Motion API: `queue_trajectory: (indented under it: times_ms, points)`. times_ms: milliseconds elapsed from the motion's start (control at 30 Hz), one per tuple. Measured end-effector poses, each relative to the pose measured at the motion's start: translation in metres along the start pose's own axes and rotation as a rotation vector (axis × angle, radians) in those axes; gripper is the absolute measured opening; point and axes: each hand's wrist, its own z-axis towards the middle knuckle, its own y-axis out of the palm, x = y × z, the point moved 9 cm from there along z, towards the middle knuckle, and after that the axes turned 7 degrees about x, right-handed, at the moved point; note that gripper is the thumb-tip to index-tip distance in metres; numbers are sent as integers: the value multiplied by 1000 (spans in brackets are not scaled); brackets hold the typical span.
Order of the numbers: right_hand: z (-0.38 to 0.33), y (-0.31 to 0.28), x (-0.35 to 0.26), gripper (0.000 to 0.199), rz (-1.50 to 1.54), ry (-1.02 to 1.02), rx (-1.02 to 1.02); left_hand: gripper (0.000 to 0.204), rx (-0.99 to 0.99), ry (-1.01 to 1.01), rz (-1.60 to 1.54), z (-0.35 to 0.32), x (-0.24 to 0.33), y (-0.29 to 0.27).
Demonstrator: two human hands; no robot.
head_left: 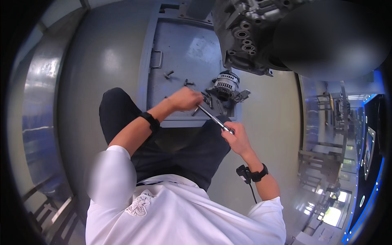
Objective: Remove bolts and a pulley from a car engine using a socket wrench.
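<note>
A pale, shiny floor point(269, 102) spreads around a seated person in a white shirt point(196, 216) and dark trousers point(175, 153), both hands at work on one tool. In front of the knees sits a grey metal tray point(175, 45) with a raised rim and a handle point(161, 59) near its left side. A bare metal engine point(245, 41) looms over the tray's upper right, its far part lost in blur. An alternator point(226, 85), silver and black, rests at the tray's right side, near the lower corner.

The left hand point(185, 99), above the tray's near edge, is closed around the upper end of a slim silver wrench point(213, 117); the right hand point(237, 138), lower and just beyond the tray's corner, grips the other end. The wrench slants between them, over the rim. Each wrist wears a black band, with a small dark box point(243, 173) and cable at the right one. Loose bolts point(168, 74) lie scattered on the tray, some beside the alternator.
</note>
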Motion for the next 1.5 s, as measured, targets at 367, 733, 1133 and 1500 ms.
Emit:
queue_trajectory:
  times_ms: [367,733,1133,1500]
  points:
    - [-51,5,-79,19,25,-86,412,25,178,-497,166,-21,-77,29]
    - [43,103,-70,36,-624,-318,617,33,-24,-165,-960,77,105,-103]
    - [115,95,-126,31,-441,-473,685,42,-152,-13,-390,141,90,-133]
    - [127,89,-109,22,-860,-458,672,39,-70,-25,-372,155,82,-130]
